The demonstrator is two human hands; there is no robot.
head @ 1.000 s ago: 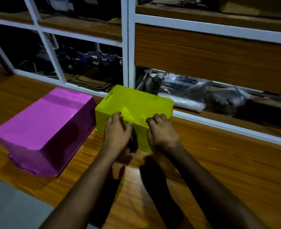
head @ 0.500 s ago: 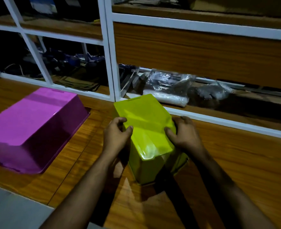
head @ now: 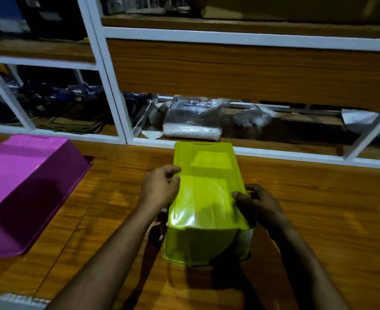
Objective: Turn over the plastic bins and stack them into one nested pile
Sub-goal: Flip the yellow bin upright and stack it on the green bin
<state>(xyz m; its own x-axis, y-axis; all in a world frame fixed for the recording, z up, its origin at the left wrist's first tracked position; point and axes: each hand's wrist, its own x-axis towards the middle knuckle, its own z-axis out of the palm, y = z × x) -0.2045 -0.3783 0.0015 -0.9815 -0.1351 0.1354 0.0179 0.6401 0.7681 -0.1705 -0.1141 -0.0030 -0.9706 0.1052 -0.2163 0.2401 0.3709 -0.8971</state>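
A yellow-green plastic bin (head: 207,198) lies upside down on the wooden surface, its long axis pointing away from me and its rim down. My left hand (head: 160,189) grips its left side and my right hand (head: 256,204) grips its right side. A purple plastic bin (head: 21,182), larger and also upside down, rests on the surface at the far left, apart from both hands.
The wooden surface (head: 318,220) ends at a white-framed shelf unit (head: 108,81) behind the bins. Clear plastic bags (head: 193,121) and dark clutter fill its lower compartments. A grey floor strip (head: 5,303) shows at the bottom left.
Both hands have swung the yellow-green bin around so that its short end faces me, and it now sits closer to me. The purple bin has stayed put.
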